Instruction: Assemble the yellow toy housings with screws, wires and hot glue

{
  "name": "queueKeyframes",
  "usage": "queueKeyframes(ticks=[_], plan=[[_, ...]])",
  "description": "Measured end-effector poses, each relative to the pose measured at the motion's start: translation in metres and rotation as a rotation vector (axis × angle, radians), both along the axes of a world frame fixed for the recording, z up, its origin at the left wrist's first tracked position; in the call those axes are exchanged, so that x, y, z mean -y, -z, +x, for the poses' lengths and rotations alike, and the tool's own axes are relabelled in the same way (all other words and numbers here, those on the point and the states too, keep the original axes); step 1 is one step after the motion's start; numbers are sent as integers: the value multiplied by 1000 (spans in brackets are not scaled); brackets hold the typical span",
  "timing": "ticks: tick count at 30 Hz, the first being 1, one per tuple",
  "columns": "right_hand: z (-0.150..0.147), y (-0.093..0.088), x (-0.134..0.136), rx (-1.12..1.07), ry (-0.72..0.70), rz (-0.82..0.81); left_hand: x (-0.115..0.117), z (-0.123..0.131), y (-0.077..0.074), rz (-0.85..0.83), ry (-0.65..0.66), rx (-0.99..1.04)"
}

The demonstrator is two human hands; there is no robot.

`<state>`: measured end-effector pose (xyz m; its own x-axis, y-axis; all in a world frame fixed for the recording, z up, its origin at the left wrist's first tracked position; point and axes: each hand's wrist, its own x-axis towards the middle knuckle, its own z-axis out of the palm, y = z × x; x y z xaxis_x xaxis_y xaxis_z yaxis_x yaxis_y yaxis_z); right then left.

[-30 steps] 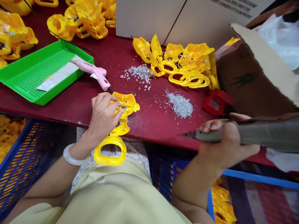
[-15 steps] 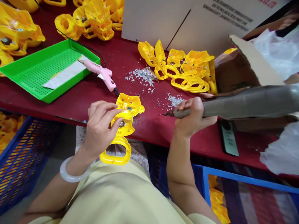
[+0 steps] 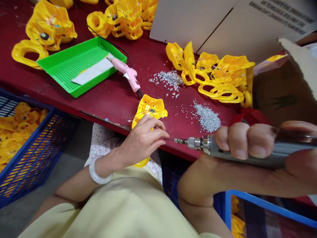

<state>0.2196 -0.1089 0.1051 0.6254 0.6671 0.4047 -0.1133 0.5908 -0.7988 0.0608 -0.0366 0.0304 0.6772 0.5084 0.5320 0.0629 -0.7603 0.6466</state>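
Note:
My left hand [image 3: 143, 140] grips a yellow plastic toy shell [image 3: 150, 110] at the front edge of the red table, its thumb and forefinger pinched by the tip of the screwdriver bit. My right hand [image 3: 250, 145] is wrapped round a grey electric screwdriver [image 3: 215, 148], held level, its bit pointing left and touching my left fingertips. The shell's lower handle is hidden behind my left hand. Two small heaps of silver screws [image 3: 206, 117] lie just beyond the shell.
A pink glue gun [image 3: 125, 71] rests on the rim of a green tray [image 3: 64, 66]. Piles of yellow shells [image 3: 218, 76] sit at the back and far left. A cardboard box [image 3: 284, 86] stands on the right. A blue crate [image 3: 29, 148] of yellow parts is below left.
My right hand drew the screwdriver back from the screw heap and down to my left fingers. My left hand shifted over the shell's lower part. The view moved left.

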Motion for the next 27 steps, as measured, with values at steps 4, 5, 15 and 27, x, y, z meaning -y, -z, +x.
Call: queueKeyframes(ticks=[4, 5, 15, 27], plan=[[-5, -1, 0, -3, -6, 27, 0, -1, 3, -57, -16, 37], [-5, -1, 0, -1, -10, 30, 0, -1, 3, -66, -24, 41], [-9, 2, -1, 29, 13, 8, 1, -1, 5, -53, -69, 128], [-13, 5, -6, 58, 46, 8, -16, -12, 0, 118, -182, -72]])
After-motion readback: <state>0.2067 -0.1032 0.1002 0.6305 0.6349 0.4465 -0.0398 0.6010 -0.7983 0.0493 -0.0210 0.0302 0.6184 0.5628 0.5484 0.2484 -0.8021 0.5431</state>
